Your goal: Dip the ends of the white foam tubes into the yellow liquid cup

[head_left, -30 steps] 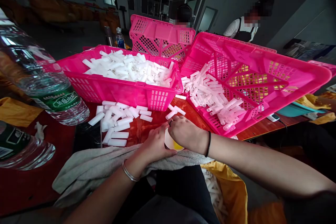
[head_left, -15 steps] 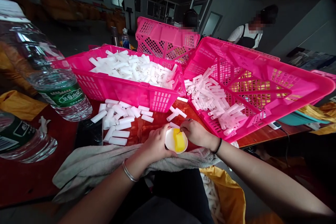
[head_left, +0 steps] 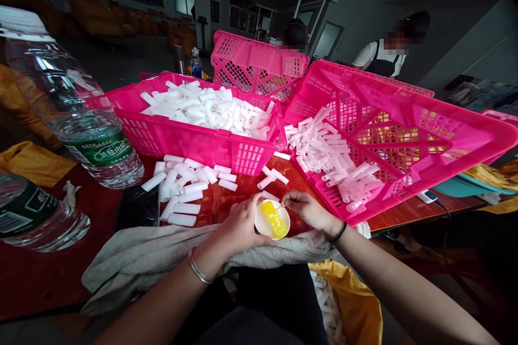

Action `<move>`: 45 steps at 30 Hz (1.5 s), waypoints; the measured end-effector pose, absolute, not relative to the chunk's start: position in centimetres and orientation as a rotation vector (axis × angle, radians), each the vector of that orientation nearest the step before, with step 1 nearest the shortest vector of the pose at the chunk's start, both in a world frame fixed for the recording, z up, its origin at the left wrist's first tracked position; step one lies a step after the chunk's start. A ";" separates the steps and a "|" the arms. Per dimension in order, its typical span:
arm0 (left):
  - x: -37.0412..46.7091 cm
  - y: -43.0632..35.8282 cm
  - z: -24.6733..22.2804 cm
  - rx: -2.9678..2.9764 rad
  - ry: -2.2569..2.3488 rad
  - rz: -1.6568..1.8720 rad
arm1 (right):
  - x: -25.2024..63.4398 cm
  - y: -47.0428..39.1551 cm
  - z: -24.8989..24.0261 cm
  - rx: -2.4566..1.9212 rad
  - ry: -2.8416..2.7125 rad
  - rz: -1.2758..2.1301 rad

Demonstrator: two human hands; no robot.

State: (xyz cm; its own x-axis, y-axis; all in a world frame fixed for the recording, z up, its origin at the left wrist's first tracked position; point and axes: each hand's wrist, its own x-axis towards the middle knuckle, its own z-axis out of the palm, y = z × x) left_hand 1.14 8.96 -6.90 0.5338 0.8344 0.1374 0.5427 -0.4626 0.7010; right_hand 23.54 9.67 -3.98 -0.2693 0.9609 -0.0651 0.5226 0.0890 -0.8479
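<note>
A small white cup (head_left: 261, 225) sits in my left hand (head_left: 239, 225), whose fingers wrap round its left side. Inside the cup lies a glossy yellow piece (head_left: 274, 221); what it is I cannot tell. My right hand (head_left: 311, 211) pinches a thin stick (head_left: 280, 206) at the cup's upper right rim, its tip close to the yellow piece. Both hands are above a grey towel (head_left: 157, 248) along the table's near edge. Just beyond the cup lie loose white tubes (head_left: 189, 195).
One pink basket (head_left: 194, 143) is heaped with white tubes. A tilted pink basket (head_left: 404, 186) at right holds more tubes. Large water bottles (head_left: 106, 148) stand at left. A yellow sack (head_left: 360, 302) with tubes is below the table. A person (head_left: 378, 56) is at the back right.
The yellow piece has turned and tilted in the cup. My right hand has shifted slightly right, and the stick now shows between its fingers and the cup.
</note>
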 end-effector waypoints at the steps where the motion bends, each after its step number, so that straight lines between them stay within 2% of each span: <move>1: 1.2 9.0 -7.0 2.173 1.109 0.634 | 23.6 9.8 -4.1 -1.447 -1.842 1.117; 11: 1.1 9.1 -6.9 2.146 1.066 0.646 | 25.8 11.1 -5.1 -1.583 -1.777 1.204; 18: 1.1 9.0 -6.9 2.138 1.074 0.659 | 27.3 9.3 -2.2 -1.708 -1.771 0.919; 24: 1.1 8.9 -6.8 2.135 1.102 0.666 | 24.4 4.2 -1.1 -1.663 -2.105 0.510; 28: 1.1 9.0 -6.9 2.135 1.082 0.658 | 22.4 2.5 -1.8 -1.601 -2.108 0.546; 35: 1.1 9.0 -7.5 2.141 1.111 0.668 | 23.1 5.8 0.0 -1.601 -2.071 0.264; 45: 1.2 9.1 -7.8 2.221 1.089 0.731 | 22.0 8.6 1.3 -1.548 -2.345 0.138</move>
State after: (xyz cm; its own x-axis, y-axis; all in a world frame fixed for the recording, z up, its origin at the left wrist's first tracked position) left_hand 1.17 9.14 -7.84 0.5228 0.8221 0.2255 0.5200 -0.5171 0.6799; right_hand 21.97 8.64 1.29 -0.3571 0.9086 0.2166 0.8770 0.4059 -0.2571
